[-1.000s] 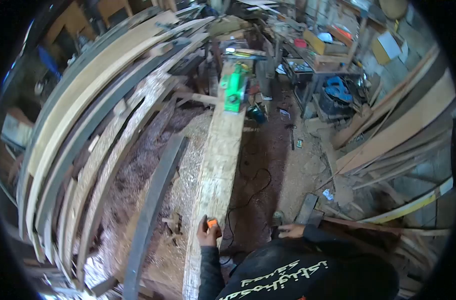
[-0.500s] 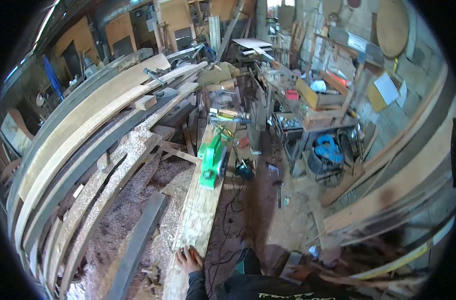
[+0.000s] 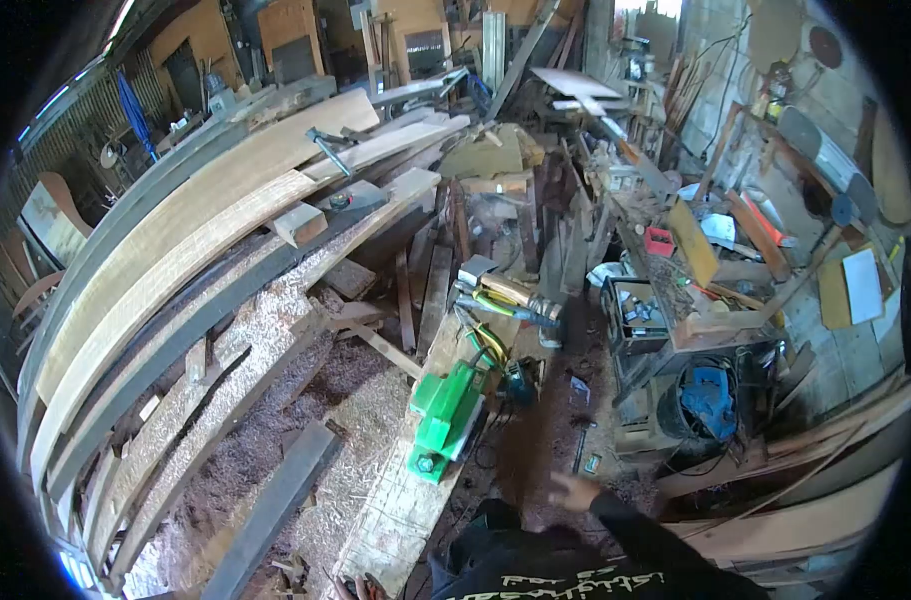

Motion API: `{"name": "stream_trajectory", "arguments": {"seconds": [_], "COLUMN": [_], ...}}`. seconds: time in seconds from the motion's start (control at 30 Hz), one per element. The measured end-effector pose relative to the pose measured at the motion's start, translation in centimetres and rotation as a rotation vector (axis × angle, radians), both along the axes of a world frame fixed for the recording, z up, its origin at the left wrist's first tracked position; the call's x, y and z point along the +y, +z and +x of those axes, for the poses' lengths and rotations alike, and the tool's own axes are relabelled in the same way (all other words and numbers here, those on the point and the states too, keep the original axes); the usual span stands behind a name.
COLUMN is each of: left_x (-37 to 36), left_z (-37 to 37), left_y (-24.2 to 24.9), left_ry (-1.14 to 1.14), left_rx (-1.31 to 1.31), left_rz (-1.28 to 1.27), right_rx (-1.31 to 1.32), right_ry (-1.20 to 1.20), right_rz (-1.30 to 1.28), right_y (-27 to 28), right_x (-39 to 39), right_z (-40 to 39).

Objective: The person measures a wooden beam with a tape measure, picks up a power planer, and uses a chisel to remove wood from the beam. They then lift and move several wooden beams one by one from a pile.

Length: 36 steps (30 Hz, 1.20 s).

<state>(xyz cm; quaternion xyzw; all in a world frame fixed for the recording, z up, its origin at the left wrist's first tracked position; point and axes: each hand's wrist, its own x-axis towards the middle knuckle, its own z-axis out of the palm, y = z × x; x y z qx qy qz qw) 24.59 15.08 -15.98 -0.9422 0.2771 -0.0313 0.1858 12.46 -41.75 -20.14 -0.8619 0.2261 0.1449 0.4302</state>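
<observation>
My left hand (image 3: 359,588) lies on the near end of a long pale plank (image 3: 380,525), fingers apart, mostly cut off by the bottom edge of the view. Reaching forward over the floor to the right of the plank is my right hand (image 3: 575,492), its fingers stretched out and holding nothing. A green electric planer (image 3: 445,415) rests on the plank ahead of both hands, touched by neither. Behind it, a yellow and black cable (image 3: 490,345) and several hand tools (image 3: 510,300) lie on the plank's far end.
Long curved timbers (image 3: 205,225) are stacked at the left, above shavings (image 3: 350,430). A grey board (image 3: 275,510) lies left of the plank. At the right stand a cluttered workbench (image 3: 715,325) and a black bucket with a blue tool (image 3: 710,400). More boards (image 3: 785,525) lean near my right side.
My right hand has risen from low beside my body and stretched forward. The view has shifted, so the planer looks nearer and my left hand sits lower in view.
</observation>
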Motion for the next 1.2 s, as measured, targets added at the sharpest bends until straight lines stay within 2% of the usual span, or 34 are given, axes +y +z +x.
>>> {"name": "stream_trajectory", "arguments": {"seconds": [0.03,0.1,0.17,0.23,0.33,0.37,0.4,0.43,0.53,0.57,0.63,0.67,0.7,0.83,0.87,0.97,1.03,1.1,1.2], "left_x": [-0.5,-0.9,-2.1,-4.8,-13.5,-16.1,-18.9,-23.4,-33.6,-37.3,-44.3,-46.8,-48.5,-55.9,-57.4,-60.0,-60.3,-61.0,-62.4], "left_z": [0.3,1.2,1.9,2.4,6.7,7.8,8.8,9.7,10.4,10.6,10.4,10.5,10.1,10.5,10.7,11.0,11.5,12.1,13.4], "left_y": [1.2,2.5,2.8,2.2,5.7,6.5,7.3,9.7,13.4,15.1,17.6,17.5,17.7,19.8,20.3,20.8,20.0,21.0,21.4], "left_ry": [0.006,0.133,0.274,0.427,0.616,0.682,0.625,0.665,0.693,0.633,0.634,0.616,0.583,0.515,0.515,0.502,0.444,0.414,0.336], "left_rx": [0.016,0.033,0.038,0.024,-0.249,-0.302,-0.417,-0.481,-0.556,-0.585,-0.648,-0.697,-0.599,-0.646,-0.608,-0.528,-0.442,-0.367,-0.325], "left_rz": [0.026,-0.100,-0.242,-0.418,-0.445,-0.461,-0.568,-0.720,-0.817,-0.936,-0.979,-1.009,-1.166,-1.048,-1.098,-1.141,-1.259,-1.201,-1.237], "right_rx": [-0.246,-0.239,-0.305,-0.595,-0.687,-0.693,-0.701,-0.719,-0.481,-0.401,-0.492,-0.540,-0.556,-0.510,-0.452,-0.454,-0.478,-0.688,-0.851], "right_ry": [-0.016,-0.209,-0.298,-0.190,-0.057,-0.027,0.006,0.038,0.136,0.168,0.266,0.273,0.278,0.446,0.459,0.470,0.433,0.432,0.315], "right_rz": [-0.061,-0.001,-0.053,-0.312,-0.455,-0.439,-0.498,-0.559,-0.686,-0.538,-0.575,-0.439,-0.348,-0.322,-0.194,-0.147,-0.112,-0.182,-0.017], "right_y": [-2.0,6.2,13.7,17.2,21.7,21.5,21.4,21.3,18.9,19.1,16.3,15.8,15.6,15.5,15.9,15.7,14.5,14.1,15.7], "right_x": [-3.0,-6.8,-10.5,-14.3,-18.1,-18.5,-19.3,-20.3,-21.4,-21.6,-22.6,-23.1,-23.4,-24.9,-25.3,-25.6,-26.1,-26.8,-29.0], "right_z": [1.7,7.8,13.5,18.8,26.3,28.1,30.2,32.4,36.2,36.7,37.0,37.1,37.1,37.6,37.7,37.3,37.2,36.5,36.2]}}
